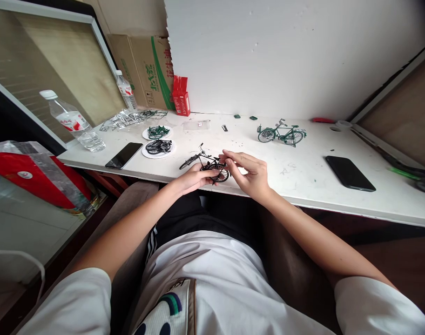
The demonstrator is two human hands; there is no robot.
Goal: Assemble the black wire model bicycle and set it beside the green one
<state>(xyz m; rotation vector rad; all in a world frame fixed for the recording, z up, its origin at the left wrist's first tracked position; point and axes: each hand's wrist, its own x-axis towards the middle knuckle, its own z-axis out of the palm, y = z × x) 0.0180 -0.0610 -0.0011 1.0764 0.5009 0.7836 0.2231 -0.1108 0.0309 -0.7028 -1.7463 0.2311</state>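
A small black model bicycle [209, 163] is held just above the table's front edge, its front wheel pointing to the left. My left hand [194, 177] grips it by the rear part, thumb lying across the rear wheel. At the bicycle's rear end, my right hand [249, 172] has its thumb and forefinger brought together by the seat and rack. Whether a small part sits between those fingertips is too fine to make out. Further right on the table stands a finished-looking green model bicycle [281, 134].
Paper plates hold black model parts [158, 147] and green model parts [158, 132]. Phones lie left [124, 155] and right [350, 173] on the white table [303, 186]. Water bottles [76, 123], a red box [181, 96] and a carton [142, 70] stand behind on the left.
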